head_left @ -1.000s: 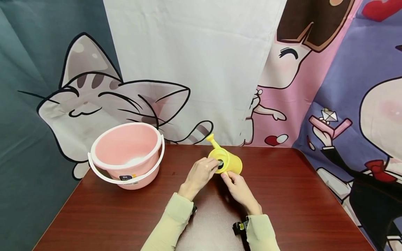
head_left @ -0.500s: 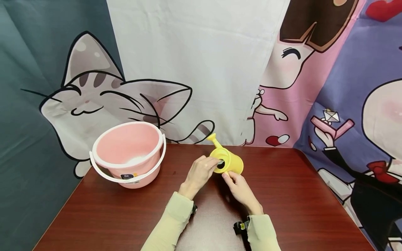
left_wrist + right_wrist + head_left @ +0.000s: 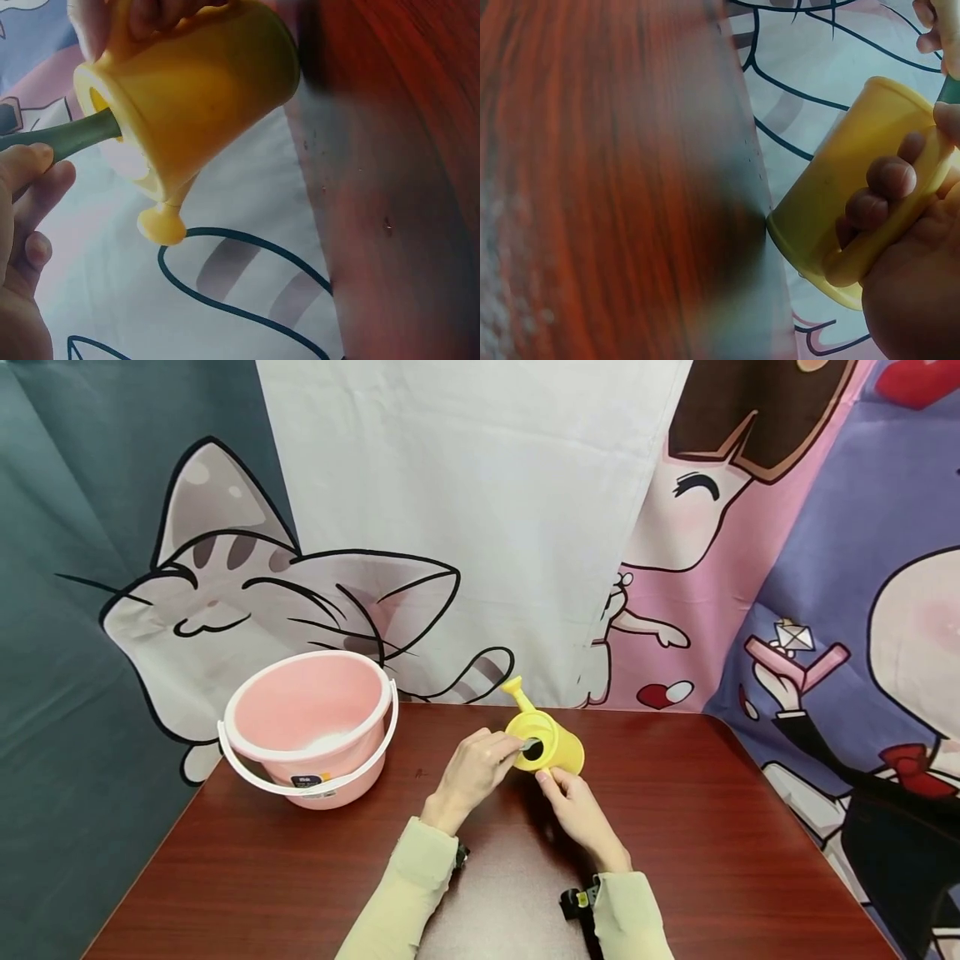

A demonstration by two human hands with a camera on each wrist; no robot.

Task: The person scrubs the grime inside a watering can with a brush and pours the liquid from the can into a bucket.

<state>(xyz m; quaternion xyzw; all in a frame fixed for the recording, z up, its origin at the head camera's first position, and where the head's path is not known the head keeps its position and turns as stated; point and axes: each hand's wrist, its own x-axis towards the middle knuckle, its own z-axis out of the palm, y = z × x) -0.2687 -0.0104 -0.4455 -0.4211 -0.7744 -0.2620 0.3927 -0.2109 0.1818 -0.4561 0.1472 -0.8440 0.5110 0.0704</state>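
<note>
A yellow watering can is held tilted over the table, its mouth facing my left hand and its spout pointing away. My right hand grips the can's handle, fingers curled through it in the right wrist view. My left hand pinches a smooth dark green stick-like piece between thumb and fingers. The far end of that piece goes into the can's round opening and is hidden there, so its kind cannot be told. In the left wrist view the can's spout hangs below the opening.
A pink bucket with a white handle stands at the table's left, to the left of my left hand. The brown wooden table ends at a cartoon-printed cloth behind the can.
My left hand has drawn back slightly to the left, and more of the green piece shows outside the can's mouth. The can's spout has swung slightly right. The head view has shifted a little.
</note>
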